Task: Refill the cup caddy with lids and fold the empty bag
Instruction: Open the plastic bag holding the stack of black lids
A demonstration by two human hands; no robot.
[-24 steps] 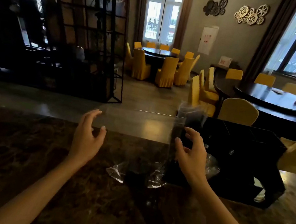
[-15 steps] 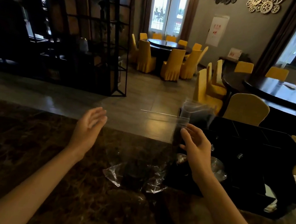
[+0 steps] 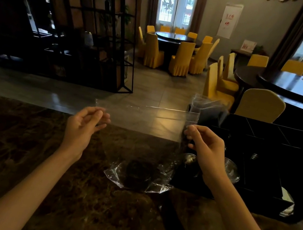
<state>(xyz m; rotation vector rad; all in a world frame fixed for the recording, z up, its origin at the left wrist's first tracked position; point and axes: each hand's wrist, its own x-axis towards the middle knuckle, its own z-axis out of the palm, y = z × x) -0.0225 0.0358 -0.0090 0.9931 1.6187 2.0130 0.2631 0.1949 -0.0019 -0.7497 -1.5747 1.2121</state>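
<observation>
A clear plastic bag (image 3: pixel 146 120) hangs stretched between my two hands above the dark marble counter (image 3: pixel 22 154). My left hand (image 3: pixel 84 126) pinches its upper left corner. At the upper right corner my right hand (image 3: pixel 206 148) pinches the other side. The bag's bottom end (image 3: pixel 137 179) rests crumpled on the counter, and something dark shows through it. To the right stands the black cup caddy (image 3: pixel 260 143) with several compartments. Clear lids (image 3: pixel 233 169) lie in its front section, partly hidden behind my right hand.
Another clear plastic sleeve (image 3: pixel 206 107) sticks up from the caddy's far left corner. White items (image 3: pixel 288 204) sit at the caddy's right end. Beyond the counter are a black metal shelf (image 3: pixel 92 33), round dark tables (image 3: pixel 298 89) and yellow chairs (image 3: pixel 260 105).
My left hand, open beside the bag before, has closed on its upper left corner. The right hand's grip shifted to a pinch, and the top edge now stretches taut between both hands.
</observation>
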